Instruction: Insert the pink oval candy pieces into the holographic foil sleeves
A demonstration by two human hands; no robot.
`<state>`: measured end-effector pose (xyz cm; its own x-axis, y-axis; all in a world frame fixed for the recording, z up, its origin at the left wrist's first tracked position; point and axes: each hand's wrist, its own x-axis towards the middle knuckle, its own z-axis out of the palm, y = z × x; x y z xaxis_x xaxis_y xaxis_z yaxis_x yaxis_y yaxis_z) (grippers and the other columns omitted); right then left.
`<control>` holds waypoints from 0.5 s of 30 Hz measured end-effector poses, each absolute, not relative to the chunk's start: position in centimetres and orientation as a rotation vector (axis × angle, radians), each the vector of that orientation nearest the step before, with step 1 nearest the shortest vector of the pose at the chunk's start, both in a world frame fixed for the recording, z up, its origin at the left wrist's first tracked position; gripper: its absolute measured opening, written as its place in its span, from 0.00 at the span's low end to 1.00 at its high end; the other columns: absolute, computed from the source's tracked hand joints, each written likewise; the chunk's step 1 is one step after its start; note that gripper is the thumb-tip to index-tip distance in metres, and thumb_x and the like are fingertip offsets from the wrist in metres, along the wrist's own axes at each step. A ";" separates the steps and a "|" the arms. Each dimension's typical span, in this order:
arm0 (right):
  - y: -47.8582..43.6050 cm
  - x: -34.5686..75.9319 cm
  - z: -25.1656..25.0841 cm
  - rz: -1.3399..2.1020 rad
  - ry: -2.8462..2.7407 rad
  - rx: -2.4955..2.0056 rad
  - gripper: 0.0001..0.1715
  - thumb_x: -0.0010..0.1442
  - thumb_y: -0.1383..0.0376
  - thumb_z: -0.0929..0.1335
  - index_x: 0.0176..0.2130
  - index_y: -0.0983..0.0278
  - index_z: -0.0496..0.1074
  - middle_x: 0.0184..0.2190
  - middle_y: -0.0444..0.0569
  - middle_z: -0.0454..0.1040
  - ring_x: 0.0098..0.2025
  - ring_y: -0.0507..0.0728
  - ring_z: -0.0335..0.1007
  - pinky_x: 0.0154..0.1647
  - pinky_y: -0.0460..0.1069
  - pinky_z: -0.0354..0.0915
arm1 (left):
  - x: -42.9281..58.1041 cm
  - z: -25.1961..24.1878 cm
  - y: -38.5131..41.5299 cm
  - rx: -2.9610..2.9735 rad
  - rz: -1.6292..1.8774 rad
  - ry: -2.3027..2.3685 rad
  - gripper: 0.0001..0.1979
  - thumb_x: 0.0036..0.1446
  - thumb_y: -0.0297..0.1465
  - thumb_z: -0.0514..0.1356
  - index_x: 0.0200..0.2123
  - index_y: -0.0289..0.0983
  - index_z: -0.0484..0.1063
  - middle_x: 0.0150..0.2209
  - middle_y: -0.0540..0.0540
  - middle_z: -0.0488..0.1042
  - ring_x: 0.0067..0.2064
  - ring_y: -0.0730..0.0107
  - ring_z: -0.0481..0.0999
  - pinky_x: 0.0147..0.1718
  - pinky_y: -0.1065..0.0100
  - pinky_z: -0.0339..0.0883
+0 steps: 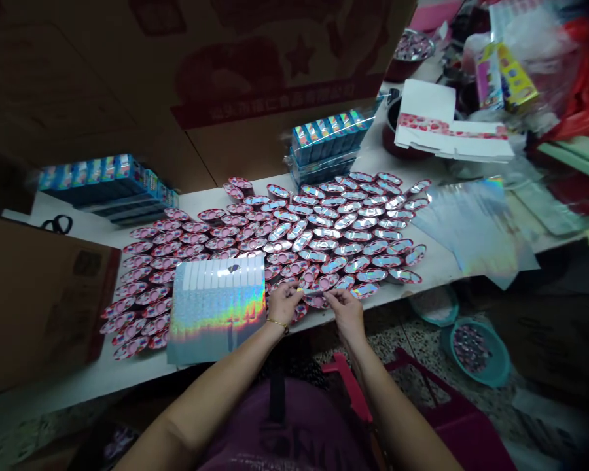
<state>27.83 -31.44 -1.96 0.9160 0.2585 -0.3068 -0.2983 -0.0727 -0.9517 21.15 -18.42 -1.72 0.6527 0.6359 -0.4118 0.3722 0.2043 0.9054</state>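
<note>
Close to the table's front edge, my left hand (pixel 283 305) and my right hand (pixel 347 314) pinch the two ends of a small sticker strip (pixel 314 293). It is stretched level over one of the oval red-and-pink containers (pixel 317 302). Many such containers stand upright in packed rows. Those towards the right have shiny silver-blue tops (pixel 358 235), while those at the left show pink tops (pixel 137 275). Left of my left hand, a shiny rainbow sticker sheet (pixel 216 307) lies across several containers, with a row of pale blank strips near its top.
Wrapped blue box packs (pixel 328 140) stand against a large carton (pixel 201 85); more blue packs (pixel 103 183) sit at the left. Silvery sheets (pixel 476 229) fan out at the right. Turquoise basins (pixel 500 366) are on the floor near a magenta chair (pixel 451 418).
</note>
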 end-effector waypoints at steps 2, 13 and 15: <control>-31.5 29.3 -2.4 0.453 -0.004 -1.598 0.16 0.42 0.56 0.70 0.27 0.66 0.69 0.20 0.42 0.68 0.23 0.49 0.61 0.26 0.45 0.58 | 22.0 -2.1 -19.2 1.386 0.220 0.976 0.14 0.40 0.32 0.62 0.34 0.33 0.73 0.21 0.51 0.72 0.23 0.75 0.69 0.26 0.73 0.62; -32.9 35.2 -3.5 0.454 -0.383 -2.012 0.16 0.46 0.54 0.66 0.24 0.65 0.70 0.21 0.45 0.69 0.24 0.52 0.61 0.29 0.47 0.58 | 25.0 -2.3 -22.2 1.644 0.148 1.218 0.12 0.46 0.37 0.58 0.21 0.34 0.72 0.14 0.52 0.66 0.20 0.75 0.66 0.21 0.74 0.54; -33.1 35.8 -3.4 0.421 -0.480 -2.108 0.14 0.47 0.56 0.65 0.24 0.64 0.70 0.22 0.45 0.69 0.25 0.52 0.62 0.30 0.47 0.57 | 25.2 -2.2 -22.4 1.851 0.133 1.235 0.14 0.46 0.39 0.58 0.17 0.34 0.71 0.15 0.51 0.67 0.22 0.75 0.65 0.22 0.73 0.52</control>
<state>35.85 -33.06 -3.43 0.8665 0.4858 -0.1149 0.1777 -0.5154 -0.8383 25.23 -22.40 -2.15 0.4995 0.7886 -0.3585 0.6941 -0.1167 0.7103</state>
